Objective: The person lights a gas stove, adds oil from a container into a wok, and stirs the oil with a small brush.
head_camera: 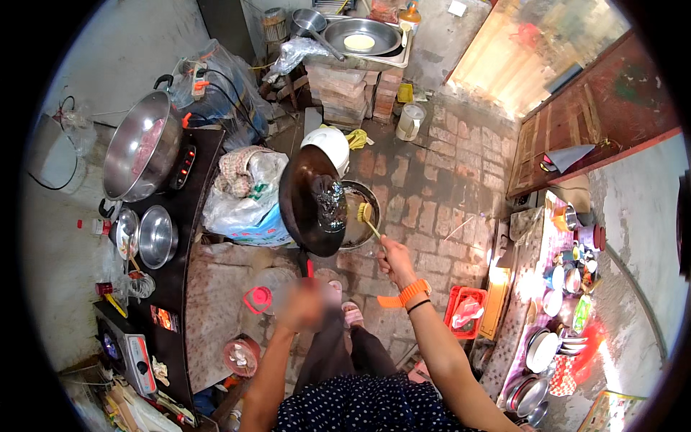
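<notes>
A dark wok is tilted to the right, with water pooled low along its right side. My left hand, blurred in the picture, grips the wok's handle, which has a red part. In my right hand is the light green handle of a round scrubbing brush. The yellowish bristle head hangs over a round basin on the floor, partly hidden behind the wok. Whether the brush touches the water in the basin, I cannot tell.
On the left, a dark table carries a large steel pan with meat, a steel bowl and a gas stove. Behind the wok stands a white bucket. A red basket sits right, near a shelf of dishes.
</notes>
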`<state>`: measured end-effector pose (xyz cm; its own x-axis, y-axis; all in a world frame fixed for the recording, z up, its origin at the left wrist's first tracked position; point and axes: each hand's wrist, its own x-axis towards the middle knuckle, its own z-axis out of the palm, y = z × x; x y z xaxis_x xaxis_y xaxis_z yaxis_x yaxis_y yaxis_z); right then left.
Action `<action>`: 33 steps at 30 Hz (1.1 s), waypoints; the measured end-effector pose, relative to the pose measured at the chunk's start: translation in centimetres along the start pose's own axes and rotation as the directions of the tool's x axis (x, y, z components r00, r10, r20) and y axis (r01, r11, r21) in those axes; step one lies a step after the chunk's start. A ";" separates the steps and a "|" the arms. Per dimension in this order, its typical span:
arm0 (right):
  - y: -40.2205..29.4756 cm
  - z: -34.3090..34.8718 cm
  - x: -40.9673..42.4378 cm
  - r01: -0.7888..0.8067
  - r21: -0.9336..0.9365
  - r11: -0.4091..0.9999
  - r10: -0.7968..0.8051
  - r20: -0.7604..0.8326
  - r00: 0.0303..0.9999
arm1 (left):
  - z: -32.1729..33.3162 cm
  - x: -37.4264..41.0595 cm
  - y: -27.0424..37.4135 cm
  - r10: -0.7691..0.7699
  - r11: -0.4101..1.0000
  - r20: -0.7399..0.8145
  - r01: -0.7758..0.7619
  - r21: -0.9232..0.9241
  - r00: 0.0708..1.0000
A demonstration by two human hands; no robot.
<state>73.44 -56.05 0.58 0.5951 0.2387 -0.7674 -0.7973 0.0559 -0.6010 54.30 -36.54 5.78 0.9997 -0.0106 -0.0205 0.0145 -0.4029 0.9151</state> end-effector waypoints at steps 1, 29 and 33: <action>-0.1 0.4 0.6 -0.069 0.081 0.994 0.069 0.000 0.998 | -0.3 1.3 0.2 -0.139 0.982 -0.008 0.139 0.127 0.990; -15.5 -5.6 13.6 -0.341 -0.197 0.919 0.393 0.503 0.770 | 8.9 17.2 3.2 -0.929 0.357 -0.232 0.859 -0.366 0.287; -22.4 -6.3 16.0 -0.208 -0.271 0.940 0.334 0.603 0.725 | 8.0 20.7 8.6 -0.953 0.251 -0.052 0.683 -0.686 0.298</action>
<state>101.45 -59.60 0.33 0.1044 0.7760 -0.6220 -0.8457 -0.2599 -0.4662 74.97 -47.53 9.99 0.2848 0.4285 -0.8575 0.6990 0.5193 0.4917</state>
